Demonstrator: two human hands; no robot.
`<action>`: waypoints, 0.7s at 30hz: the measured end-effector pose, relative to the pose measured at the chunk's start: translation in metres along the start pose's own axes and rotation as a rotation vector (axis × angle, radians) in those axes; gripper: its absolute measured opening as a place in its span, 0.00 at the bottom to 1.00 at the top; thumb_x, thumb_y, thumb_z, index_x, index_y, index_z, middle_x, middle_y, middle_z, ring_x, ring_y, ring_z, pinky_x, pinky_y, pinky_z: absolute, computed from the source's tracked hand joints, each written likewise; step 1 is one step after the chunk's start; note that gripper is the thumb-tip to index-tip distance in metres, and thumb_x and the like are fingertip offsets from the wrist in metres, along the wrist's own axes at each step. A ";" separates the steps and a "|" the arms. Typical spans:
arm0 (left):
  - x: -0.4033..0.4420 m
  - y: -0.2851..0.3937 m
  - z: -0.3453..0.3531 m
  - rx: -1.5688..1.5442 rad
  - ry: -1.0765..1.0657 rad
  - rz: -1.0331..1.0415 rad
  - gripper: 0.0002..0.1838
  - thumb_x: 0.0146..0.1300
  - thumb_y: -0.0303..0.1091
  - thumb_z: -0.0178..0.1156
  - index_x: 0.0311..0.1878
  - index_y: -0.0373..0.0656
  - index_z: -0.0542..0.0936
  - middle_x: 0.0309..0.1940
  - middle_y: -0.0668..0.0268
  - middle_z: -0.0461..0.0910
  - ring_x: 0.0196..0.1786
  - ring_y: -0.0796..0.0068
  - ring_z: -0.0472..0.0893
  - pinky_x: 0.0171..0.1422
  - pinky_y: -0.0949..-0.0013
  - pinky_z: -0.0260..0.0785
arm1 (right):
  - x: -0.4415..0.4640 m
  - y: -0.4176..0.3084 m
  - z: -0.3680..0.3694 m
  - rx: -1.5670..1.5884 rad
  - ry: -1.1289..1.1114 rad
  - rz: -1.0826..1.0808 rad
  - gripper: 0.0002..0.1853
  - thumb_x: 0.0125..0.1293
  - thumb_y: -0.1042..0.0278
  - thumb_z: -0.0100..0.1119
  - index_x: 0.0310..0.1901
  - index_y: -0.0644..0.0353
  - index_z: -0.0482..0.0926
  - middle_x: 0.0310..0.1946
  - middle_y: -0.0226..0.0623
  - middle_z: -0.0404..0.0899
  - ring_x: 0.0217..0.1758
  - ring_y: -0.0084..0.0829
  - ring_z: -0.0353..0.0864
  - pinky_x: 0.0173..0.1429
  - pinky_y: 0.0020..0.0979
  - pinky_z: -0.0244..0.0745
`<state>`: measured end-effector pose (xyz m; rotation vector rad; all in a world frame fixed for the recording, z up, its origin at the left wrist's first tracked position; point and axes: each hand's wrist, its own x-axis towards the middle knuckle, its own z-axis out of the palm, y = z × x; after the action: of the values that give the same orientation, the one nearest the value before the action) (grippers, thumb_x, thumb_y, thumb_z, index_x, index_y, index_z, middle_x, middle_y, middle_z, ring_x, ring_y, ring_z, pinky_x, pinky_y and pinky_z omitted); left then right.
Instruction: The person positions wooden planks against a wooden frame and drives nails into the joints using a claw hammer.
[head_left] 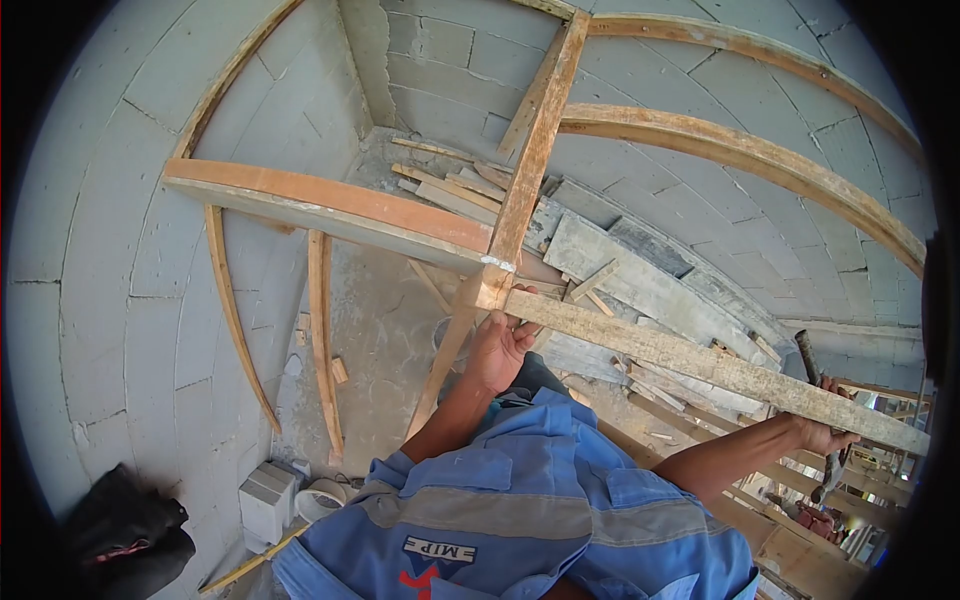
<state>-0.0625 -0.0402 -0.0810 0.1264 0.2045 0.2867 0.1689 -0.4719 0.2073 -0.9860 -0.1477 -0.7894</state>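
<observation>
A long wooden beam runs from the wooden post joint in the middle out to the right. My left hand grips the beam's near-left end, thumb and fingers closed about it, right beside the joint block. Farther along, my right hand is closed around the beam near its right end. A dark, curved metal tool passes behind the beam at that hand; its kind and whether the fingers also hold it are unclear. An upright post rises from the joint, and an orange-brown board extends left from it.
Curved-looking timbers cross in front of the grey block wall. Loose planks and sheets lie on the floor beyond. Lower left are grey blocks, a white bucket and a black bag-like bundle.
</observation>
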 end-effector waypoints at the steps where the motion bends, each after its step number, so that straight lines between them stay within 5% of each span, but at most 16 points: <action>1: 0.001 -0.001 -0.001 0.012 0.014 0.007 0.43 0.68 0.53 0.66 0.77 0.43 0.61 0.74 0.62 0.69 0.64 0.68 0.81 0.53 0.77 0.83 | 0.007 0.001 -0.008 0.042 -0.073 0.035 0.38 0.66 0.32 0.56 0.53 0.69 0.75 0.42 0.55 0.81 0.46 0.52 0.81 0.51 0.55 0.70; 6: 0.000 -0.003 0.001 0.037 0.064 0.028 0.41 0.67 0.56 0.66 0.75 0.44 0.64 0.72 0.63 0.73 0.60 0.72 0.83 0.51 0.77 0.82 | 0.004 0.001 -0.007 0.088 -0.094 0.020 0.37 0.66 0.32 0.57 0.51 0.68 0.76 0.39 0.52 0.81 0.42 0.48 0.80 0.46 0.48 0.69; 8: 0.001 -0.005 -0.003 0.036 0.081 0.036 0.40 0.67 0.55 0.67 0.75 0.45 0.66 0.71 0.64 0.74 0.55 0.74 0.85 0.50 0.76 0.80 | 0.013 -0.002 -0.020 0.213 -0.294 0.143 0.38 0.66 0.32 0.57 0.51 0.68 0.76 0.39 0.52 0.81 0.42 0.48 0.80 0.48 0.50 0.70; 11: 0.001 -0.006 -0.007 0.033 0.082 0.033 0.40 0.66 0.55 0.68 0.74 0.45 0.66 0.71 0.65 0.74 0.55 0.74 0.85 0.50 0.75 0.81 | 0.010 -0.001 -0.018 0.158 -0.215 0.105 0.37 0.66 0.32 0.56 0.50 0.68 0.76 0.38 0.51 0.81 0.41 0.49 0.80 0.51 0.54 0.73; 12: 0.001 -0.006 -0.006 0.027 0.074 0.028 0.40 0.66 0.55 0.68 0.74 0.46 0.66 0.71 0.65 0.74 0.55 0.73 0.85 0.51 0.74 0.81 | 0.007 -0.001 -0.013 0.104 -0.128 0.051 0.37 0.66 0.32 0.56 0.50 0.68 0.76 0.37 0.50 0.81 0.40 0.49 0.80 0.53 0.56 0.74; 17: -0.001 0.000 0.009 0.033 0.072 0.035 0.37 0.67 0.54 0.68 0.73 0.48 0.68 0.69 0.65 0.75 0.57 0.70 0.84 0.55 0.71 0.82 | 0.020 0.003 -0.035 0.419 -0.449 0.278 0.37 0.64 0.32 0.60 0.48 0.69 0.77 0.41 0.52 0.78 0.47 0.54 0.76 0.55 0.61 0.74; 21: -0.001 -0.004 -0.008 0.032 0.120 0.011 0.39 0.66 0.55 0.68 0.75 0.50 0.67 0.68 0.67 0.75 0.60 0.68 0.82 0.58 0.70 0.81 | 0.033 0.015 -0.041 0.398 -0.415 0.224 0.39 0.61 0.32 0.63 0.51 0.69 0.76 0.41 0.53 0.76 0.43 0.47 0.70 0.50 0.54 0.67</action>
<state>-0.0646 -0.0432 -0.0894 0.1418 0.3277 0.3019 0.1927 -0.5174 0.1886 -0.7578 -0.5233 -0.3229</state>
